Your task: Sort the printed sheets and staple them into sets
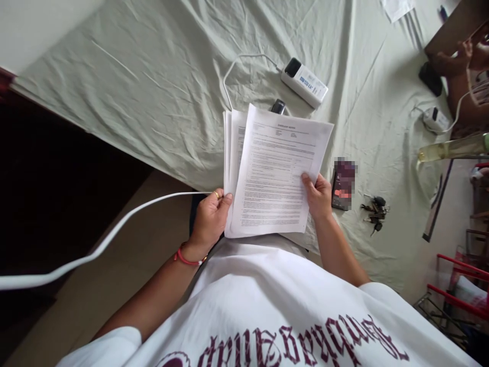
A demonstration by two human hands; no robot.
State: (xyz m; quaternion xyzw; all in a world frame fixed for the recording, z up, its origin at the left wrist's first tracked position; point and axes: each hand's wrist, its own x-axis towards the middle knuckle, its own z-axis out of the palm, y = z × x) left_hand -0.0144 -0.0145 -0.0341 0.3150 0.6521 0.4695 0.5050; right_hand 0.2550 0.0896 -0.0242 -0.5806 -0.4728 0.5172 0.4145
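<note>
Several printed sheets of paper are held up in front of my body, over the table's near edge. My left hand grips the left edge of the stack, thumb on top, with a ring and a red wrist string showing. At the right edge, my right hand pinches the front sheet, its thumb on the print and its other fingers hidden behind. The front sheet is fanned out to the right of the others. Just right of my right hand lies a phone with a lit, partly blurred screen.
A cloth-covered table bears a white power bank with a cable, a small black object partly behind the papers, and keys. Another person's hand is at upper right, near a bottle. A white cable crosses the left.
</note>
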